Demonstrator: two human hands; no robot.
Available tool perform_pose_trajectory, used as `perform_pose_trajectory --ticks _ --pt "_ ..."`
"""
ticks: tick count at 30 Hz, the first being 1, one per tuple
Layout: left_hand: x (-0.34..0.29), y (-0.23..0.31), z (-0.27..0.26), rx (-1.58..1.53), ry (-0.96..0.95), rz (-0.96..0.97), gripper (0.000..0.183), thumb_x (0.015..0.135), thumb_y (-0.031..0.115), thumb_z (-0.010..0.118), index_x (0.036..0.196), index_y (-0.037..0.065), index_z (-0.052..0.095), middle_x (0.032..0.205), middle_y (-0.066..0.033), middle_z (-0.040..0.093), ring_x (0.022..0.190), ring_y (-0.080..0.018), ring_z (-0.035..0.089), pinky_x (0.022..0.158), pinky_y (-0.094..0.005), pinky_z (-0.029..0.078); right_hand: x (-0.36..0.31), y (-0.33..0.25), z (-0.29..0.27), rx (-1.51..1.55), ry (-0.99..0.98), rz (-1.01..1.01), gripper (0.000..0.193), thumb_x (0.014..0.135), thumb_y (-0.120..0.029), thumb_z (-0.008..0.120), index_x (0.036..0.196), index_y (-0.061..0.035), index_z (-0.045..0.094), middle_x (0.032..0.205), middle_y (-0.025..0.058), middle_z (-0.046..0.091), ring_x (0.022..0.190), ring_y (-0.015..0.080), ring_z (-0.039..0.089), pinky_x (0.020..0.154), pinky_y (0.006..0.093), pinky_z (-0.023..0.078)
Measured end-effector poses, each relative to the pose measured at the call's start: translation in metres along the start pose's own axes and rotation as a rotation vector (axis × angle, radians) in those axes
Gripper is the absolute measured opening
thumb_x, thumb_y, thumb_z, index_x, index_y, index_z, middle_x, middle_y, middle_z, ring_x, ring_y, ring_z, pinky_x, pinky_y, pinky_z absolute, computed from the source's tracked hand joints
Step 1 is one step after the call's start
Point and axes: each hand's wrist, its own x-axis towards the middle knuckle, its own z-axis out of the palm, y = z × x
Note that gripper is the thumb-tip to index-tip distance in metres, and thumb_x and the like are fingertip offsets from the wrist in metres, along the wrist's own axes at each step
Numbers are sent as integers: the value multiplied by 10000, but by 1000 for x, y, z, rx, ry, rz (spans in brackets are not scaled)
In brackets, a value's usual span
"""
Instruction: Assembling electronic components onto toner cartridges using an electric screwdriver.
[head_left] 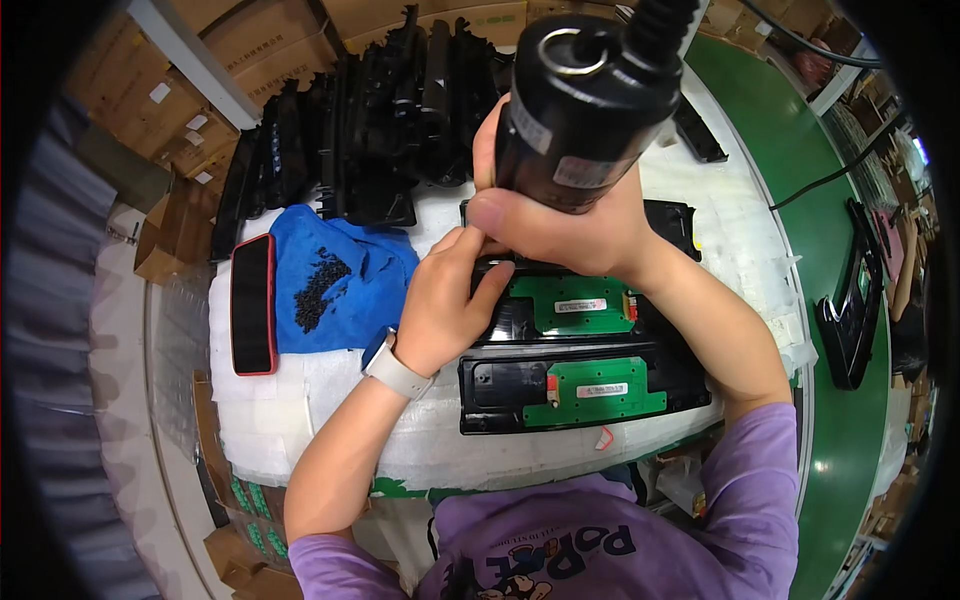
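Note:
My right hand (580, 225) is wrapped round an upright black electric screwdriver (575, 120), with a ring and a thick cord at its top. The driver's tip is hidden under that hand. Close against my right thumb is my left hand (440, 295), its fingers bent in over the black panels and their tips partly covered; what they hold I cannot make out. Below both hands lies a black panel with a green circuit board (580, 306). Nearer me sits a second black panel (495, 400) with a similar green board. Part of another black panel (672, 222) shows behind my right wrist.
A blue cloth (385, 275) bears a heap of small black screws (318, 290). Left of it lies a red-edged phone (254, 305). Many black plastic parts (365, 130) are stacked at the back left. A black frame (850, 300) rests on the green surface (800, 420) at right.

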Motion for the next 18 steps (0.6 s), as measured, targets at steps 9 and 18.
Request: perform_pose_trajectory --ticks 9,18 --pt "-4 -7 1 5 52 90 230 770 36 578 986 -11 515 892 -185 587 845 -366 567 708 -395 450 -5 -9 7 -73 -96 -2 162 680 -14 670 787 -20 549 722 22 551 624 72 509 557 208 402" --pt "-12 10 -32 257 118 307 200 786 9 549 986 5 557 958 -145 592 945 -319 549 822 -365 439 -12 -37 -34 334 -117 60 364 782 -341 599 934 -64 419 593 -15 422 412 79 405 451 211 356"
